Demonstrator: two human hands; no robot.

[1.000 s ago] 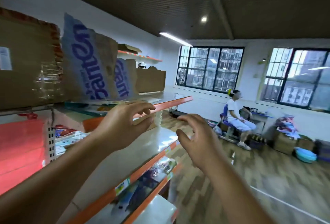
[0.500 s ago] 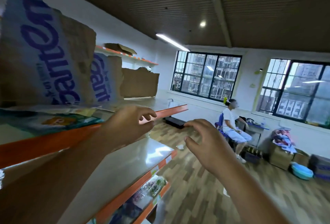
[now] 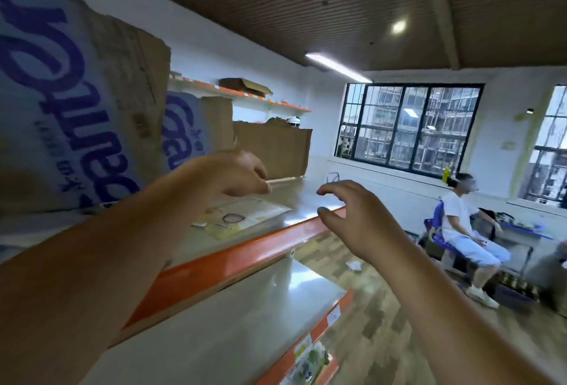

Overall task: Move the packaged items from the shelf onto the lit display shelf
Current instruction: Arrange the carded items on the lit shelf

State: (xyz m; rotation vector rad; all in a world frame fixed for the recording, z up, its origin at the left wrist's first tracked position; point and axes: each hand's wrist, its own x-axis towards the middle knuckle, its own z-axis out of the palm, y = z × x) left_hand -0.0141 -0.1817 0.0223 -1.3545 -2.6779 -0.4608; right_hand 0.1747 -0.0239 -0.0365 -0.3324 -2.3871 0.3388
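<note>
Though left hand's fingertips curl hidden, packet blurred, carton cropped.

L hand above top shelf; flat packet lies on shelf just under it. Big carton on same shelf, left of L hand; 2nd carton beyond it. R hand right of L hand, at shelf edge. Lower shelf beneath both.
</note>
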